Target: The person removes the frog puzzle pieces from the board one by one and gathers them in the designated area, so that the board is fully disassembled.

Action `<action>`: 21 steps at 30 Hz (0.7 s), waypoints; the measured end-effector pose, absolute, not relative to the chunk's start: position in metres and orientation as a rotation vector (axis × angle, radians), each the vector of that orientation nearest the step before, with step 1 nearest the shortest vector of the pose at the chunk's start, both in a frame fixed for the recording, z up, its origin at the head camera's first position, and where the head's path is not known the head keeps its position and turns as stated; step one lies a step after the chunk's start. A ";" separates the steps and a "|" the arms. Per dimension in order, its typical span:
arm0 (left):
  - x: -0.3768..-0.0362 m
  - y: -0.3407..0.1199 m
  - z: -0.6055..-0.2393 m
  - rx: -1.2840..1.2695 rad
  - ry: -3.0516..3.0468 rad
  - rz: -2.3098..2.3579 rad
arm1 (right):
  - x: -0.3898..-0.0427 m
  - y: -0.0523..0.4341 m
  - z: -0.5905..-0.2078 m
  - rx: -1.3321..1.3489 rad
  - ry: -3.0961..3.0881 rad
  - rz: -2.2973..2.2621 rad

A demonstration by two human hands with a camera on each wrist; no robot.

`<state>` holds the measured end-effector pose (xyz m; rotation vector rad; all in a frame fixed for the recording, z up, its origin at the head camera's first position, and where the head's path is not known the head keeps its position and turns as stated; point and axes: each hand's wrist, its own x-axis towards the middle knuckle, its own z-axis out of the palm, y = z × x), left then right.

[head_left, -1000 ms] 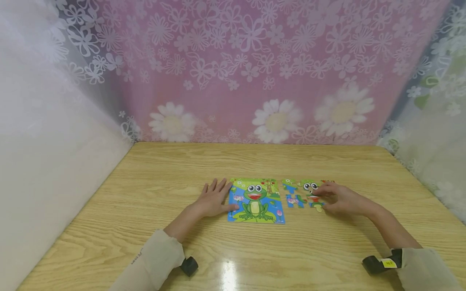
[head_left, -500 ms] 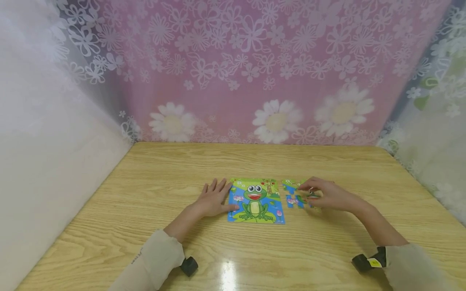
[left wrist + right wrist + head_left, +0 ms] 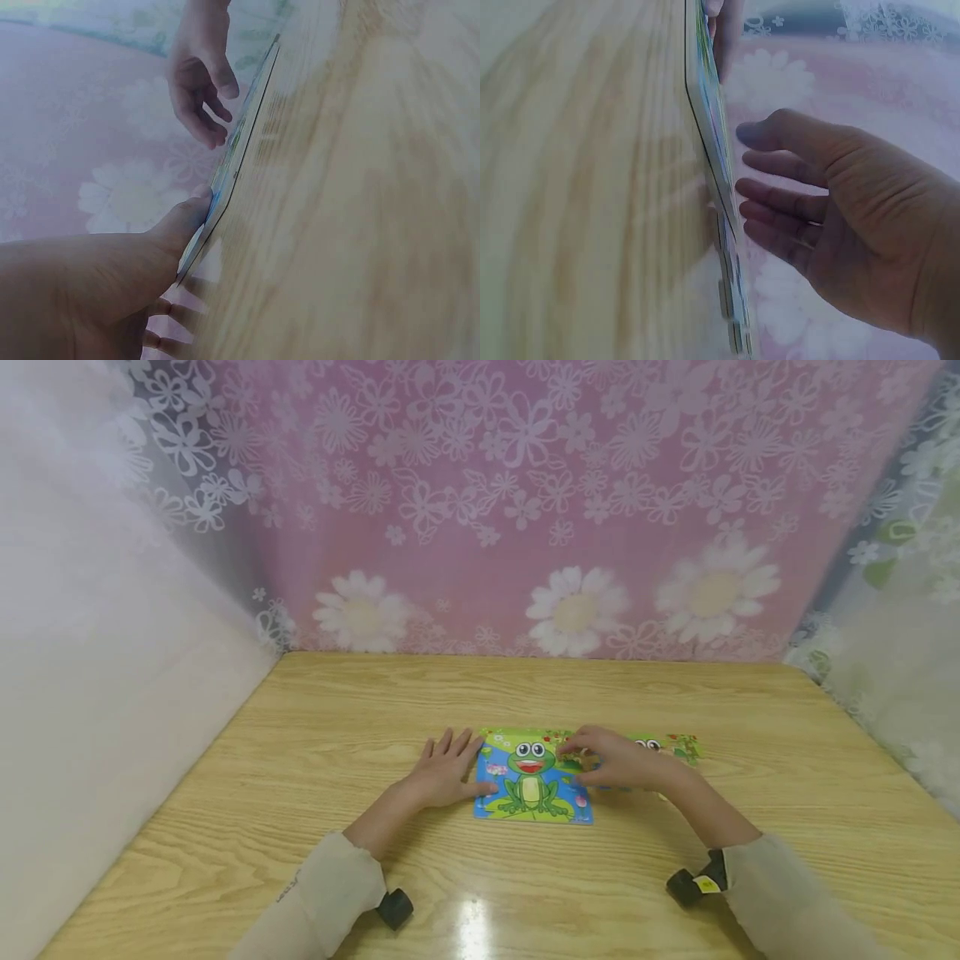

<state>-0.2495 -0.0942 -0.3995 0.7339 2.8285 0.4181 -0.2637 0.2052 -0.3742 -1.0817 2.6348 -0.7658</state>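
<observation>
Two hands work at a frog puzzle board (image 3: 531,777) that lies flat on the wooden surface (image 3: 525,693), near its middle. Its printed face shows a green frog with big white eyes and a red mouth, sitting on a light green patch against blue water, with small pink flowers at each side and a strip of green with red dots along the far edge. In the left wrist view the board (image 3: 241,146) shows edge-on as a thin sheet.

At the board's left edge rests the left hand (image 3: 444,771), flat on the surface, fingers straight and spread, the thumb (image 3: 184,219) pressing on the board's near corner. It holds nothing.

Over the board's right part hovers the right hand (image 3: 618,762), its fingers loosely bent and pointing at the upper right corner beside the frog's head. In the right wrist view the right hand (image 3: 840,225) has relaxed, slightly parted fingers just clear of the board's face (image 3: 714,127); whether they hold a piece cannot be told.

Loose puzzle pieces (image 3: 667,746) lie just right of the board, partly hidden behind the right hand; a pair of frog eyes and green with red dots show on them.
</observation>
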 end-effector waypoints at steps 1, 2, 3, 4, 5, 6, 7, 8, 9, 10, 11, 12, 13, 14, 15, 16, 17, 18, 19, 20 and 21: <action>-0.250 -0.094 -0.400 0.733 2.826 0.421 | -0.263 0.203 -0.374 -1.076 2.643 -0.738; -0.250 -0.094 -0.400 0.734 2.826 0.420 | -0.263 0.201 -0.373 -1.074 2.650 -0.714; -0.251 -0.093 -0.400 0.736 2.828 0.417 | -0.263 0.199 -0.373 -1.072 2.660 -0.688; -0.251 -0.093 -0.400 0.736 2.829 0.413 | -0.262 0.197 -0.372 -1.069 2.666 -0.665; -0.251 -0.093 -0.400 0.735 2.828 0.419 | -0.262 0.196 -0.372 -1.067 2.675 -0.638; -0.252 -0.093 -0.400 0.733 2.827 0.419 | -0.262 0.195 -0.371 -1.064 2.678 -0.623; -0.252 -0.093 -0.401 0.731 2.828 0.417 | -0.261 0.194 -0.371 -1.061 2.679 -0.614; -0.252 -0.094 -0.401 0.730 2.829 0.418 | -0.261 0.193 -0.371 -1.059 2.680 -0.609; -0.252 -0.094 -0.401 0.731 2.830 0.417 | -0.261 0.193 -0.371 -1.057 2.680 -0.604; -0.252 -0.094 -0.401 0.731 2.830 0.417 | -0.261 0.193 -0.371 -1.056 2.679 -0.601; -0.252 -0.094 -0.401 0.733 2.830 0.414 | -0.261 0.192 -0.371 -1.058 2.679 -0.600; -0.252 -0.094 -0.401 0.736 2.831 0.411 | -0.262 0.192 -0.371 -1.061 2.680 -0.600; -0.252 -0.094 -0.401 0.738 2.830 0.413 | -0.262 0.192 -0.372 -1.065 2.681 -0.599; -0.252 -0.094 -0.401 0.742 2.829 0.414 | -0.262 0.192 -0.372 -1.066 2.680 -0.599; -0.251 -0.095 -0.400 0.745 2.829 0.412 | -0.262 0.192 -0.372 -1.069 2.679 -0.601; -0.251 -0.095 -0.400 0.747 2.828 0.414 | -0.263 0.192 -0.373 -1.073 2.678 -0.606; -0.251 -0.095 -0.400 0.750 2.828 0.415 | -0.263 0.192 -0.373 -1.076 2.674 -0.614; -0.250 -0.094 -0.399 0.751 2.827 0.420 | -0.263 0.192 -0.373 -1.078 2.671 -0.620; -0.250 -0.094 -0.399 0.753 2.828 0.421 | -0.263 0.192 -0.373 -1.078 2.666 -0.626; -0.250 -0.094 -0.399 0.754 2.829 0.420 | -0.263 0.192 -0.373 -1.079 2.660 -0.633; -0.250 -0.094 -0.399 0.754 2.830 0.421 | -0.263 0.192 -0.373 -1.080 2.655 -0.640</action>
